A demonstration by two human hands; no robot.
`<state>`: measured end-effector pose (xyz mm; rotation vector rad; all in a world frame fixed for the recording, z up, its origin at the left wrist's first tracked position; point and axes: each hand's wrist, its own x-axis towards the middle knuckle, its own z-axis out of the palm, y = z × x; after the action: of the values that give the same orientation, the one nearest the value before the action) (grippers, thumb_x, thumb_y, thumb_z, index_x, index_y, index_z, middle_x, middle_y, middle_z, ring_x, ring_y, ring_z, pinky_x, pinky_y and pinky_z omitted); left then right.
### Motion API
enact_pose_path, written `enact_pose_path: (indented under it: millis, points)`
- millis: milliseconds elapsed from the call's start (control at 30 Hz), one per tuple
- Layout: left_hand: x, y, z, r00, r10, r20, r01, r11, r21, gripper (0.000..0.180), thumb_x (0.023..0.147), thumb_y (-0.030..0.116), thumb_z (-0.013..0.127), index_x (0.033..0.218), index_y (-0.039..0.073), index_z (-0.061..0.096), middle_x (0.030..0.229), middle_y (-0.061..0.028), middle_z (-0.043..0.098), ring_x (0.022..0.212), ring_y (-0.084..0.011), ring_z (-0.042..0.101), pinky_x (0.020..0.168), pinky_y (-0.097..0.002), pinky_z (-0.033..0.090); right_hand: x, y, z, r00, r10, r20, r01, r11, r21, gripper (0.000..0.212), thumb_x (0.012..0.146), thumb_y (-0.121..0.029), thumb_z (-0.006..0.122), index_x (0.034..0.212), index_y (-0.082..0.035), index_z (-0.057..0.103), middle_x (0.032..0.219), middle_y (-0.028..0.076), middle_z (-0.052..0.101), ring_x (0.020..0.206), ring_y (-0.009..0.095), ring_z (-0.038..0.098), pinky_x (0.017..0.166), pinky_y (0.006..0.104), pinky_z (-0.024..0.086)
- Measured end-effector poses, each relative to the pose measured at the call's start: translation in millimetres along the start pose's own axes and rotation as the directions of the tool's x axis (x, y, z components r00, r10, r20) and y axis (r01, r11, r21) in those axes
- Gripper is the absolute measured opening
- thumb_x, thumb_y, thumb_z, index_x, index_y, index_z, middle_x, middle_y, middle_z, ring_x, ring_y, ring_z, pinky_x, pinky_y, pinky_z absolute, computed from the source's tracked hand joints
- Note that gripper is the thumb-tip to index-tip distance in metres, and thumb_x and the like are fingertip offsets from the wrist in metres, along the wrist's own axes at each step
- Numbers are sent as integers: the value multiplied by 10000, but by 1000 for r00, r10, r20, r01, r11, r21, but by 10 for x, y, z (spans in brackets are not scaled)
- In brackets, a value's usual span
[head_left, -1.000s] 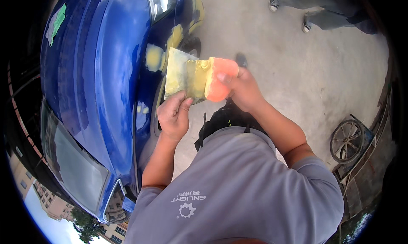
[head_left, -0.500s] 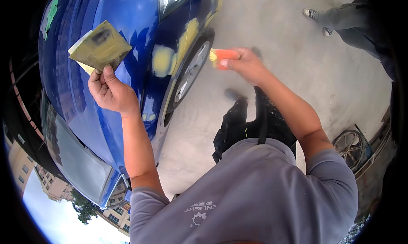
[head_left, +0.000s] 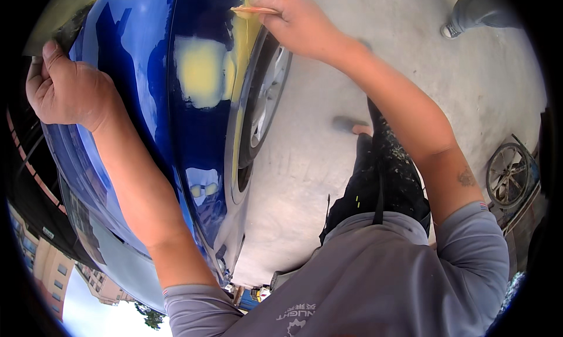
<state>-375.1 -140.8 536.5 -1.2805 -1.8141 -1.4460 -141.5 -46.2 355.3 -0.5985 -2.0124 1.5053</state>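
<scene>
My left hand (head_left: pixel 73 93) pinches a flat, olive-coloured putty board (head_left: pixel 61 21) by its lower edge, thumb on its face. The board is smeared yellowish, and its upper part runs out of view. In my right hand (head_left: pixel 305 27) is an orange putty spreader (head_left: pixel 258 10), seen nearly edge-on, with yellowish putty at its tip. That tip is at the yellow filler (head_left: pixel 245 35) along the wheel arch of a blue car (head_left: pixel 196 131); whether it presses on the panel I cannot tell. A larger yellow filler patch (head_left: pixel 202 73) lies on the panel beside it.
The car's wheel (head_left: pixel 268 96) sits just below the arch. Concrete floor (head_left: pixel 316 143) stretches to the right of the car. Another person's leg and shoe (head_left: pixel 450 31) show at the upper right. A spoked wheel (head_left: pixel 509 175) stands at the right edge.
My right hand has moved up and left to the wheel arch, turning the spreader edge-on. My left hand has shifted left and up with the board. The view has come closer to the car.
</scene>
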Motion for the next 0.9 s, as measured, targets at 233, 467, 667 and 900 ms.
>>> enact_pose_path:
  millis: [233,467,667,900]
  points:
    - [14,-17,-62,988,71,138,-90,986,140,199,934,84,730,1026,-89,694,741,-64,712,658,-119,667,718,-197,525,-196,-133,276,995,71,73,-65,994,-86,341,876,-9,505,1152,-76,693,933,203,694,877,414,650,788,482,528]
    - [-31,66,92,996,-25,83,14,992,127,203,937,98,736,1037,-74,695,736,-38,702,642,-85,640,665,-192,516,-407,-182,284,992,114,57,-117,993,34,360,854,-2,503,1157,-21,696,987,198,714,918,404,657,852,475,535]
    - [-2,39,102,992,6,128,-24,990,138,197,935,96,737,1038,-67,699,721,-42,696,641,-83,641,653,-190,514,154,101,81,976,215,27,-216,976,30,406,861,-3,477,1197,-25,703,1066,210,731,1010,355,692,881,414,538]
    - [-1,28,123,993,14,116,-28,992,122,183,931,90,736,1016,-70,707,731,-61,711,660,-103,665,663,-198,516,-355,-218,337,987,116,110,-117,993,9,386,855,14,502,1178,-28,710,1020,213,717,985,393,675,852,447,541]
